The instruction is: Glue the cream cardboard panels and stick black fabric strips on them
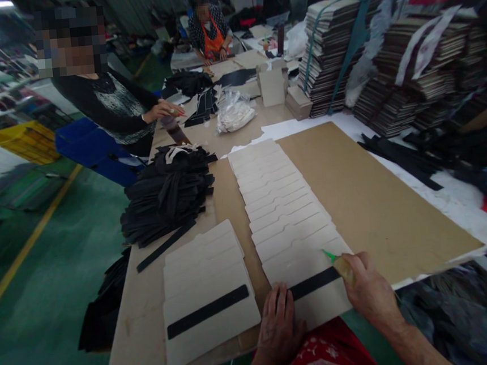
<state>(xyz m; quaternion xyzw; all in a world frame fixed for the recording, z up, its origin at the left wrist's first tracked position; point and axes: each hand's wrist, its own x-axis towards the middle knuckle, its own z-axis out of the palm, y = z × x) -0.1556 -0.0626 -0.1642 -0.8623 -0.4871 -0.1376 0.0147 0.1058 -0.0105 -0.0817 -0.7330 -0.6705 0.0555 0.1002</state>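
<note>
My right hand (370,290) is wrapped round a small yellowish glue bottle (345,270) with a green pointed nozzle (329,255). Its tip is over the nearest of the overlapping beige cards (303,251). Across that card lies a black strip (314,283), close below the bottle. My left hand (281,318) rests flat on the same card at the strip's left end, fingers stretched out and holding nothing. To the left is a second set of overlapping beige cards (204,277), the front one bearing another black strip (207,311).
A heap of black strips (168,195) lies at the table's left side, with one loose strip (166,246) before it. Brown board (372,194) covers the right. Tied stacks of sheets (334,49) stand behind. One person (108,98) works at the far left, another (211,32) farther back.
</note>
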